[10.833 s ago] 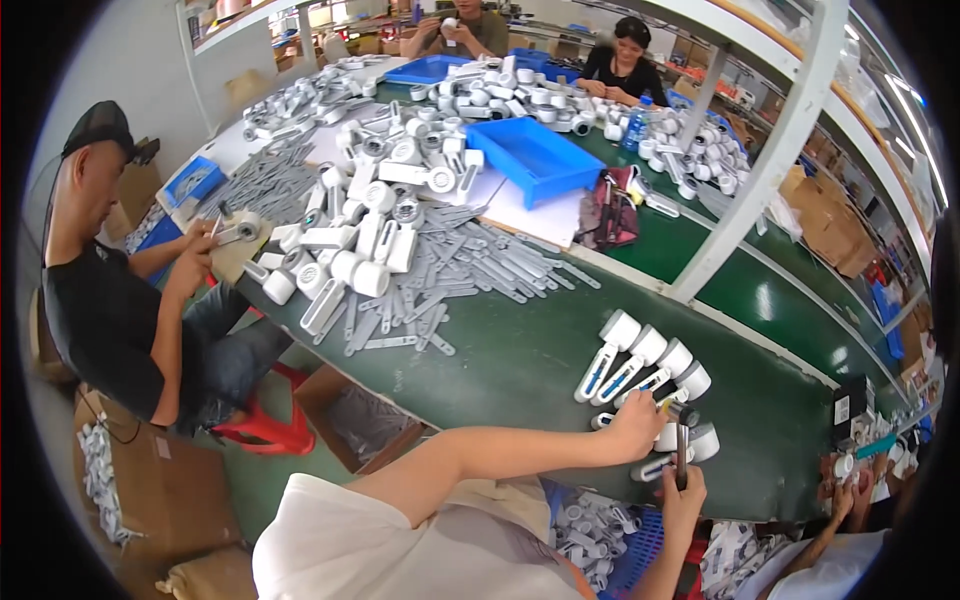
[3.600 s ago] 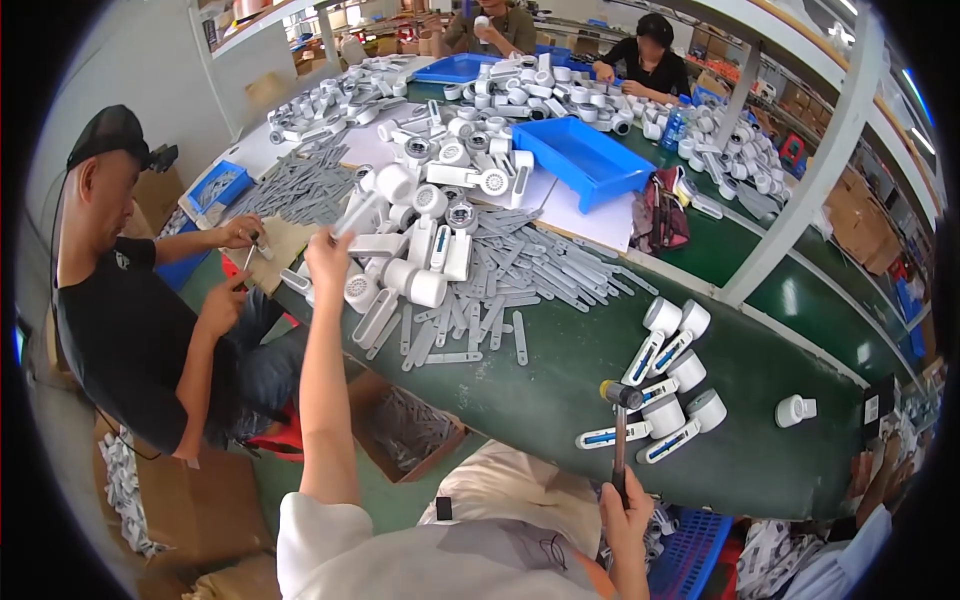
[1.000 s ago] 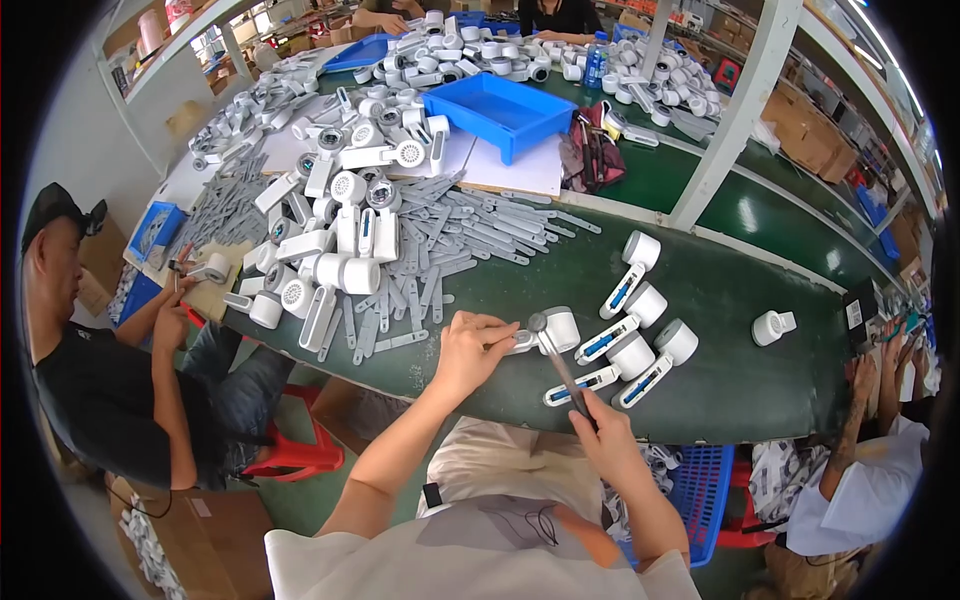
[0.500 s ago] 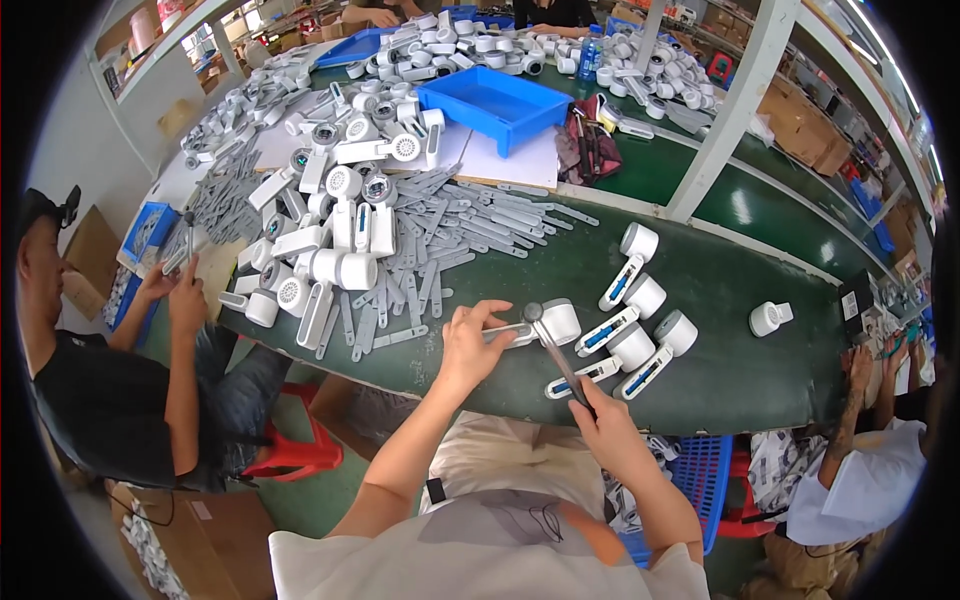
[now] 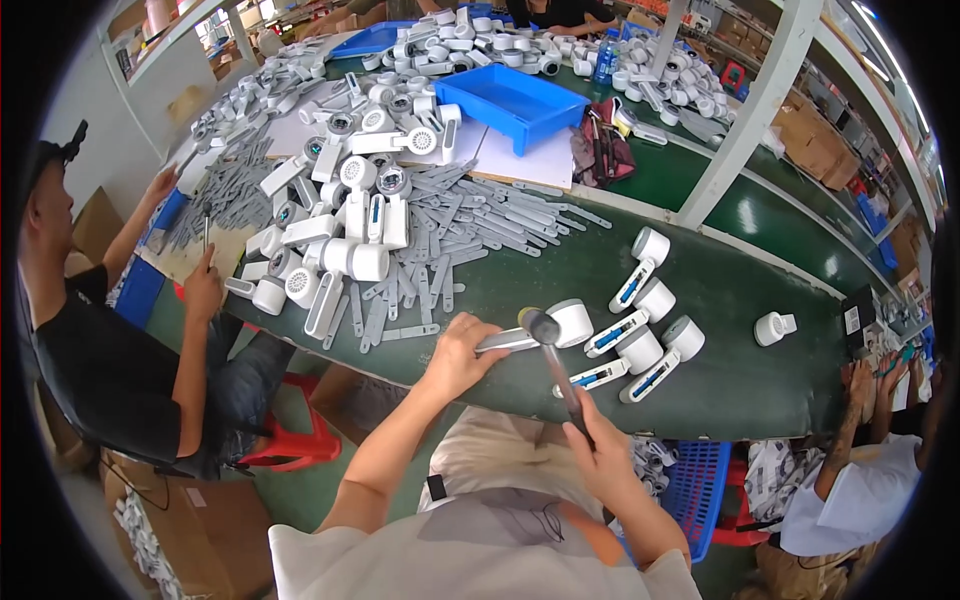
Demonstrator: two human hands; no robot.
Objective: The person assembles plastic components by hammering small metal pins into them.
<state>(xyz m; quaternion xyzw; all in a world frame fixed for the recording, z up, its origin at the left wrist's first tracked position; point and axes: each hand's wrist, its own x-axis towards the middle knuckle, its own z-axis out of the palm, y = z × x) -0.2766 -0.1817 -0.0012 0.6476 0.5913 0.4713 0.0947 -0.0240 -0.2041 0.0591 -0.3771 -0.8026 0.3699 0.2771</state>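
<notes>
My left hand point(image 5: 462, 358) is closed round the handle end of a white device with a round drum head point(image 5: 572, 323), which looks like a small handheld fan, at the table's near side. In my right hand point(image 5: 598, 450) is a mallet point(image 5: 541, 327), gripped by its dark handle. Its grey head is over the place where the fan's handle meets the drum and hides part of it; I cannot tell whether they touch. Just right lie several similar fans point(image 5: 640, 350) with open handles showing blue parts inside. Flat grey handle strips point(image 5: 440, 270) are spread to the left.
A large heap of white fans point(image 5: 350, 235) covers the table's left. Behind it stands a blue tray point(image 5: 515, 98). One fan point(image 5: 774, 328) lies apart at the right. A post point(image 5: 745, 125) rises at the far edge. A co-worker point(image 5: 110, 330) sits left; a blue basket point(image 5: 697, 490) stands below.
The mallet head has moved and looks larger, seemingly raised toward me. My left hand still holds the fan. The left co-worker's hands have moved apart. The whole view has shifted slightly.
</notes>
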